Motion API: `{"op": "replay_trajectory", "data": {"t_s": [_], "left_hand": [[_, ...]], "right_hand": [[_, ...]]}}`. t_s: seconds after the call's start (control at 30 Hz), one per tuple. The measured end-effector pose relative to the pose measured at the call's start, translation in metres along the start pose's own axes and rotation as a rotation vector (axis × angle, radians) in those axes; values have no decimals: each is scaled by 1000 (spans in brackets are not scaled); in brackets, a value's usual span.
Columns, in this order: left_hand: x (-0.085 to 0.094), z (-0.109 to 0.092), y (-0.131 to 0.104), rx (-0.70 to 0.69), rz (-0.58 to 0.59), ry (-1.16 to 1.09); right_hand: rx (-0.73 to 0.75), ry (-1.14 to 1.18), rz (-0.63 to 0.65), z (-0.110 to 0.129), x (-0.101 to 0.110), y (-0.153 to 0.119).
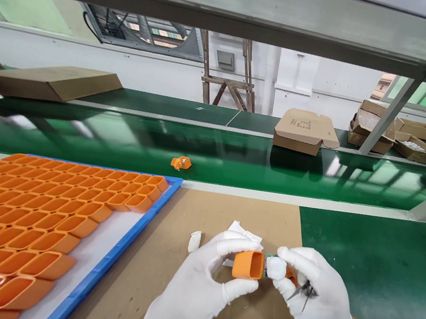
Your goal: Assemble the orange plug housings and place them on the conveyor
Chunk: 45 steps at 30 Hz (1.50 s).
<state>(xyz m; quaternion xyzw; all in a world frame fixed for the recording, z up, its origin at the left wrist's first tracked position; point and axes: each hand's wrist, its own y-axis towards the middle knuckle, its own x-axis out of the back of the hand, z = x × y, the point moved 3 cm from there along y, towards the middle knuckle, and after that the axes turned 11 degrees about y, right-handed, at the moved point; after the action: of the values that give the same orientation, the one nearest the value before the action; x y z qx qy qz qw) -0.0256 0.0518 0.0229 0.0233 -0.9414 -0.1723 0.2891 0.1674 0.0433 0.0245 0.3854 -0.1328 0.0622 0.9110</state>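
Note:
Both my hands wear white gloves. My left hand (207, 280) grips an orange plastic sleeve (248, 265) between thumb and fingers, its open end turned to the right. Facing that opening, my right hand (315, 295) pinches a small part with a white block (276, 268), a green edge and an orange piece partly hidden by the fingers. Dark tweezers (303, 290) are tucked in the same hand, tips pointing down. Behind the sleeve lie white paper pieces (244, 232). A small white piece (194, 241) rests left of them on the cardboard sheet (254, 318).
A blue-edged tray (103, 265) holds rows of orange sleeves (44, 204) at left. An orange piece (181, 163) lies on the green conveyor belt (229, 156). Cardboard boxes (304, 130) stand on the back ledge. A metal post (391, 116) rises at right.

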Motion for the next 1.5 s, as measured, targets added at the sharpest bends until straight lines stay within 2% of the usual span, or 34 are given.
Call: {"op": "replay_trajectory", "data": {"t_s": [0.07, 0.13, 0.43, 0.57, 0.87, 1.07, 1.23, 1.4, 1.5], "left_hand": [[-3, -1, -1, -5, 76, -24], [-4, -2, -1, -16, 100, -40], [-3, -3, -4, -109, 61, -32], [-1, -7, -2, -146, 56, -62], [-3, -9, -4, -161, 48, -60], [-3, -10, -5, -191, 3, -66], [-4, -12, -7, -267, -18, -177], [-12, -7, -12, -205, -47, -169], [-20, -2, -13, -74, -59, -168]], "right_hand": [[25, -19, 22, 4, -1, 0], [67, -2, 40, 6, -2, 0], [130, -25, 45, 10, -5, 1], [110, -61, 32, 9, -4, -2], [102, -117, 81, 12, -5, 0], [21, -254, 201, 14, -6, 0], [82, -292, 181, 19, -5, 0], [95, -557, 202, 17, -10, -11], [6, -656, 128, 12, -13, -16]]}}
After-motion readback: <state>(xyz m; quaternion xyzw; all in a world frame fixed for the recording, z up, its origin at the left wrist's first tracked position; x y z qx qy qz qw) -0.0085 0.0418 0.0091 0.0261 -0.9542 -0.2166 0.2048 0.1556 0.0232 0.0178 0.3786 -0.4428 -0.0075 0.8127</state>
